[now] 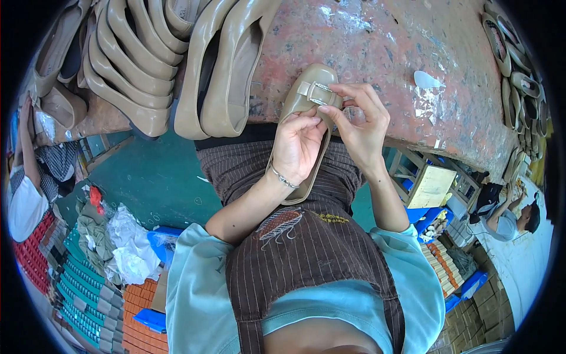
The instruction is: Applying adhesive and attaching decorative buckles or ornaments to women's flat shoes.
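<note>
1. Scuffed reddish worktable (389, 41) is filling the top of the view, with green floor (147, 171) showing beneath it.
2. Glossy beige shoes (132, 65) are standing in a nested row at the table's left, and a larger-looking pair (230, 88) is sitting just beside them; more shoes (519, 76) are lying at the far right.
3. One beige shoe (293, 101) is being held at the table's near edge, toe pointing away, heel hanging over the striped apron (318, 265).
4. The left hand (299, 144) is closing around the shoe's middle, fingers curled.
5. The right hand (362, 121) is touching the ornament's right end, thumb and forefinger slightly apart; whether they are pinching, I cannot tell.
6. That pale, sparkling buckle (320, 93) is lying across the toe.
7. A bracelet (284, 178) is circling the left wrist.
</note>
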`<state>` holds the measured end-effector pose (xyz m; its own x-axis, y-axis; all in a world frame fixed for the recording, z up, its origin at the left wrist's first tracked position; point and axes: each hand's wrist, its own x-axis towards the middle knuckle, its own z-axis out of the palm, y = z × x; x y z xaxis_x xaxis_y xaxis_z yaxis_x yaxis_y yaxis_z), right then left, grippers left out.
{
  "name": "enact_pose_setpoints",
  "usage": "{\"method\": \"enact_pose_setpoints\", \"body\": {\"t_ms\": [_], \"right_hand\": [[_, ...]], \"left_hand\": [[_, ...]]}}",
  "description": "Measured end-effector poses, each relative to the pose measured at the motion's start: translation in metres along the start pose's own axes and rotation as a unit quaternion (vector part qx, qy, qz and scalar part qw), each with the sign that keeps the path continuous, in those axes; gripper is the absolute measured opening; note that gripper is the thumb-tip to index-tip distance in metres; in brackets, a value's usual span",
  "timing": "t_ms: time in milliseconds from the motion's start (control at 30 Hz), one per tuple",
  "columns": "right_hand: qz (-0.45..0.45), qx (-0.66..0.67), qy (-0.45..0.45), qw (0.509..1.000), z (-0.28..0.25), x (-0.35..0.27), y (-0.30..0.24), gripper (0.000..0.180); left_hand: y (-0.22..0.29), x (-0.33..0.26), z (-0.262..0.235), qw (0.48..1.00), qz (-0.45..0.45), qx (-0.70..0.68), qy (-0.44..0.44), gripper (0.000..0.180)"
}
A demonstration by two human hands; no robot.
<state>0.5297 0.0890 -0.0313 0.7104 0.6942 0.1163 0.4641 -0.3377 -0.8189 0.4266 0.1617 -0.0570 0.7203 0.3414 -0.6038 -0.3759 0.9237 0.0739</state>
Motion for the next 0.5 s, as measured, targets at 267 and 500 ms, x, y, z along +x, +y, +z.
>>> {"method": "enact_pose_setpoints", "body": {"t_ms": [267,500], "right_hand": [[-0.007,-0.033,0.0,0.999,0.002,-0.001,0.002,0.032],[0.023,0.161,-0.042,0.986,-0.014,-0.002,-0.003,0.029]], "left_hand": [[0.0,-0.001,0.003,1.0,0.006,0.003,-0.03,0.023],[0.003,-0.008,0.024,0.991,0.045,0.12,0.043,0.022]]}}
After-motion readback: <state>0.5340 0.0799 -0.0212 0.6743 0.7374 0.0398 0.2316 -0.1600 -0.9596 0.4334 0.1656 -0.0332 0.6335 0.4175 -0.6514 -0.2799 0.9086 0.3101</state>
